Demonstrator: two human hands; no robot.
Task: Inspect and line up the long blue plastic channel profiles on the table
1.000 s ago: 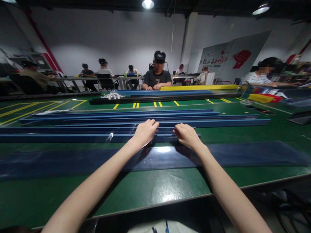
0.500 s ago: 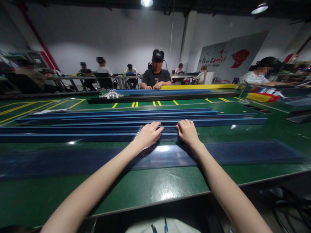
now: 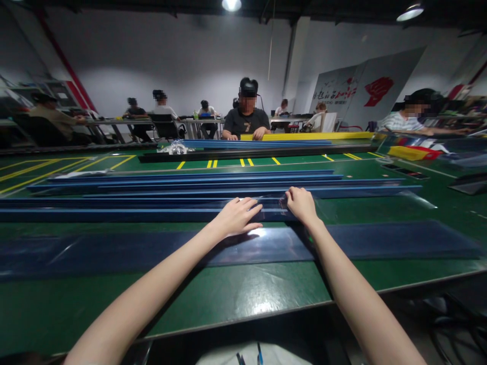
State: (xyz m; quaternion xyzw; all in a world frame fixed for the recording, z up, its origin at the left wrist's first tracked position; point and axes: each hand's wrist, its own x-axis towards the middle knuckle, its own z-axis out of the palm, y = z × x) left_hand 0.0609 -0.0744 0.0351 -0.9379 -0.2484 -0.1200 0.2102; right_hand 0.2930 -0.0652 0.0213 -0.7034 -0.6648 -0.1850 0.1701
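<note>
My left hand (image 3: 239, 217) lies over the nearest long blue channel strip (image 3: 114, 215) with its fingers spread, the thumb held apart. To its right, my right hand (image 3: 303, 205) is closed with its fingers curled down on clear plastic film (image 3: 273, 204). The film is see-through, so its outline is hard to follow; a shiny end of it shows farther right above the green table. In front of both hands a wide, flat, translucent bluish sheet (image 3: 133, 251) lies along the table, passing under my forearms.
More blue strips (image 3: 213, 187) lie behind my hands on the green table (image 3: 247, 289). Beyond them are a black strip (image 3: 247, 153), crumpled clear plastic (image 3: 177, 147) and a yellow strip (image 3: 312, 136) under a co-worker's hands. A phone (image 3: 405, 171) lies to the right.
My right hand has shifted right, away from the left hand. My left fingers have spread, with the thumb now apart. Clear film now shows to the right of my right hand.
</note>
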